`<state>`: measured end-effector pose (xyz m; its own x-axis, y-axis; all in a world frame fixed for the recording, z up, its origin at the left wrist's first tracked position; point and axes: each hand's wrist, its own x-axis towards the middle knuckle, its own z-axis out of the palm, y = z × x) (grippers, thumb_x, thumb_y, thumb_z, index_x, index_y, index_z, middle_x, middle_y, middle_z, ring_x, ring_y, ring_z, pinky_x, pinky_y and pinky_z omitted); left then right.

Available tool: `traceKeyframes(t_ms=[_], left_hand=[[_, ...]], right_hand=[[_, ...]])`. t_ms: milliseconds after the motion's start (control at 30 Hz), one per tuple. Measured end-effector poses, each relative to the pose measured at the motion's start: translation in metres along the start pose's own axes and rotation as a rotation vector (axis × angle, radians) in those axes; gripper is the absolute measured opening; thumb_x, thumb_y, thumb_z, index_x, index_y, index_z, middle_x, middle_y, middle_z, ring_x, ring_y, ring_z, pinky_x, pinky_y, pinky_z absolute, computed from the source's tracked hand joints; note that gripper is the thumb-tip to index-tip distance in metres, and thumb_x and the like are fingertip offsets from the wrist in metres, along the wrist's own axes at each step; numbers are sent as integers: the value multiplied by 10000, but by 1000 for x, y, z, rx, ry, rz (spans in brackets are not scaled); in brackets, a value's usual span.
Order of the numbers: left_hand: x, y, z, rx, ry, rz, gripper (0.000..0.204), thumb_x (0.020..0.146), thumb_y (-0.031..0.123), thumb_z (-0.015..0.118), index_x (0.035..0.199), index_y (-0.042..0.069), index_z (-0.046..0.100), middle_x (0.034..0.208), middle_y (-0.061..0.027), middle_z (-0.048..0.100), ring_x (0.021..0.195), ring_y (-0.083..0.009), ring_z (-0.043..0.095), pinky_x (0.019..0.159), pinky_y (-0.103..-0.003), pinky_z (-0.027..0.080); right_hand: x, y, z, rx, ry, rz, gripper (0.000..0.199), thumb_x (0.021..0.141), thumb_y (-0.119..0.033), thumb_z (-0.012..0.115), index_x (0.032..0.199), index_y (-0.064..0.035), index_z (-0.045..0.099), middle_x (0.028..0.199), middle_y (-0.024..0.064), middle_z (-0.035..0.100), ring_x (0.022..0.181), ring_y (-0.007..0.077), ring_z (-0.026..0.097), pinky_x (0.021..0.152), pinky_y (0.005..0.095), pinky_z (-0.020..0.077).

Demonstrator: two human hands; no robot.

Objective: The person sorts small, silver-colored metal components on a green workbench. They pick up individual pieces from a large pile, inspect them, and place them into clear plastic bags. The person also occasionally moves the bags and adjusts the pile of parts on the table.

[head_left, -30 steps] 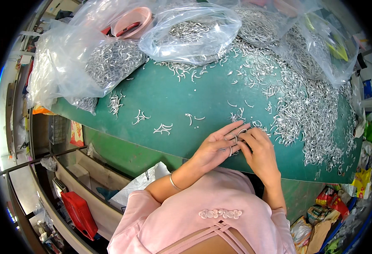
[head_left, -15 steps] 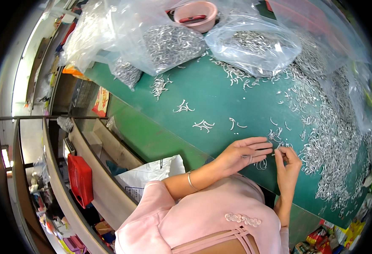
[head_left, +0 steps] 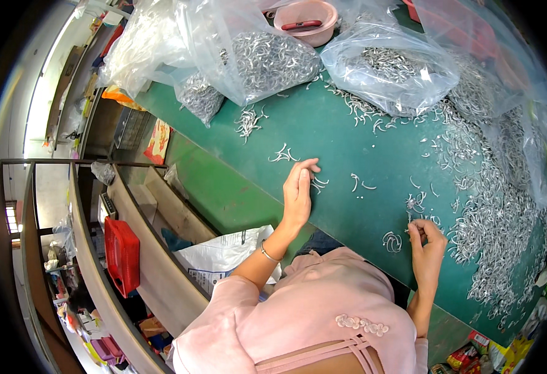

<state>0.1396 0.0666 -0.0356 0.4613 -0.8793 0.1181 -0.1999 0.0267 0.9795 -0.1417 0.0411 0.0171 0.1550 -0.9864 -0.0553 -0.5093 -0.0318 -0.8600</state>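
My left hand (head_left: 298, 194) is over the table's near-left side, fingers partly stretched and bent at the tips, palm hidden. It partly covers a small group of curved silvery pieces (head_left: 320, 184). My right hand (head_left: 428, 240) is closed in a pinch, thumb against forefinger, with a thin silvery piece just showing at the tips. Beyond those tips lies a small heap of such pieces (head_left: 415, 202), and a coiled-looking cluster (head_left: 392, 242) sits to their left. Further small groups lie at the left, one slightly beyond my left hand (head_left: 283, 153) and a denser one (head_left: 248, 123) farther off.
A large spread of curved silvery pieces (head_left: 501, 234) covers the right of the green table (head_left: 348, 146). Clear plastic bags of them (head_left: 273, 62) line the far side, near a pink bowl (head_left: 317, 37) holding a red object. A red basket (head_left: 122, 255) is on the left shelving.
My left hand has moved left and away from my right hand, to the small group of curved pieces. My right hand stays near the heap, still pinched. The view has shifted slightly.
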Motion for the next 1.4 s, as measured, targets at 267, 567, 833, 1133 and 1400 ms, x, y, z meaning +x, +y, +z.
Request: traceKeyframes(t_ms=[267,567,833,1133,1400], left_hand=[[-9,15,-1,82,26,140,255,986,92,457,1155,-19,613,1016,-127,656,946,-197,607,872,-309,460],[-17,36,6,277,-10,170,240,854,-76,580,1072,-2,652,1086,-147,625,991,-275,608,870,-340,477],[-13,26,-3,524,-13,230,299,824,-45,627,1116,18,621,1148,-130,598,1052,-326,559,925,-390,420],[-16,20,-1,608,-39,139,309,860,-45,572,1160,25,599,1156,-125,568,1055,-307,530,900,-390,386],[-14,16,-7,547,34,187,309,868,-72,537,1157,22,592,1137,-140,564,1039,-322,530,901,-397,402]], right_hand=[[-2,-8,-4,-59,-22,-71,68,860,-29,665,878,28,635,747,103,602,611,204,550,565,317,427],[36,-22,61,-127,-105,-214,100,863,-77,665,845,2,607,780,140,610,682,327,592,607,394,463],[40,-20,62,-52,-37,-234,116,898,-93,632,895,11,579,874,165,595,677,336,583,619,418,469],[60,-37,121,-302,-171,-247,158,938,-151,572,919,3,543,927,196,601,802,423,621,679,492,498],[86,-48,116,-74,-209,-204,165,918,-123,589,847,22,554,834,227,623,782,443,603,653,499,468]])
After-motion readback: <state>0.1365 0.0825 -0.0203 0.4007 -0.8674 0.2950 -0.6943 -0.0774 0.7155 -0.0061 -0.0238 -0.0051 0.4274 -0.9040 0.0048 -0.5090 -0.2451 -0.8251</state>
